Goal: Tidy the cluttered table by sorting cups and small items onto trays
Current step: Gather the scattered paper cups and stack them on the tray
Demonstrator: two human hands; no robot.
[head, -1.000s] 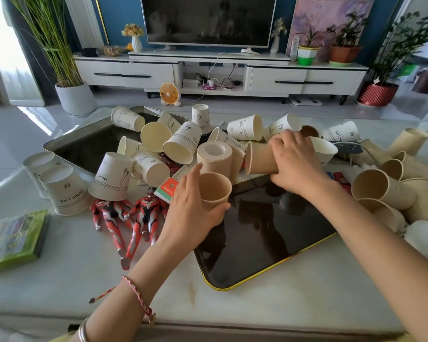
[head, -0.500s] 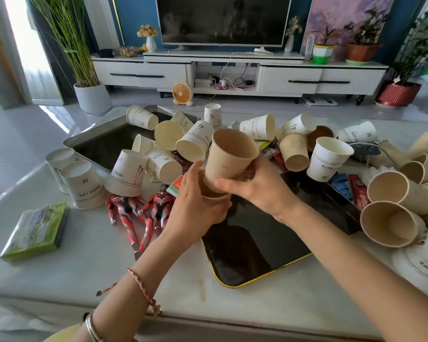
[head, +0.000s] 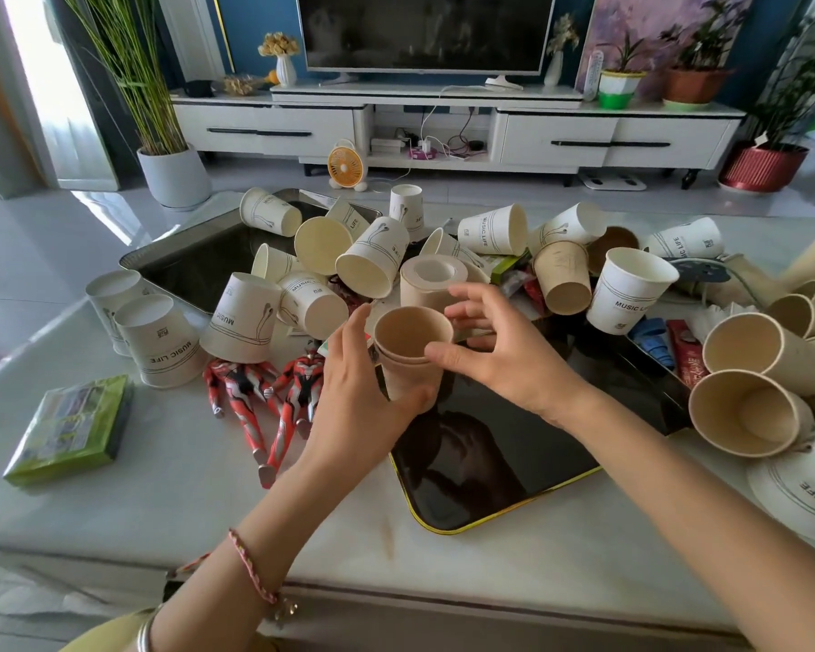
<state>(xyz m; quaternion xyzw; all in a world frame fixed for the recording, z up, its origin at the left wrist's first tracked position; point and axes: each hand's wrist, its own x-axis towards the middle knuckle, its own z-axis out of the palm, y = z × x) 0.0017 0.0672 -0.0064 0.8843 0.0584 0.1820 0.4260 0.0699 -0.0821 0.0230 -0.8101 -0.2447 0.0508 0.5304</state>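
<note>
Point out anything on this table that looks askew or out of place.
Many white printed paper cups lie tipped on their sides, heaped over the silver metal tray; plain beige paper cups sprawl likewise at the right. Two red-and-silver toy figures lie flat on the table. The left hand holds nested beige cups upright.

2 nested beige cups (head: 412, 352), upright, mouths up, held above left edge of black yellow-rimmed tray (head: 514, 468)
</note>
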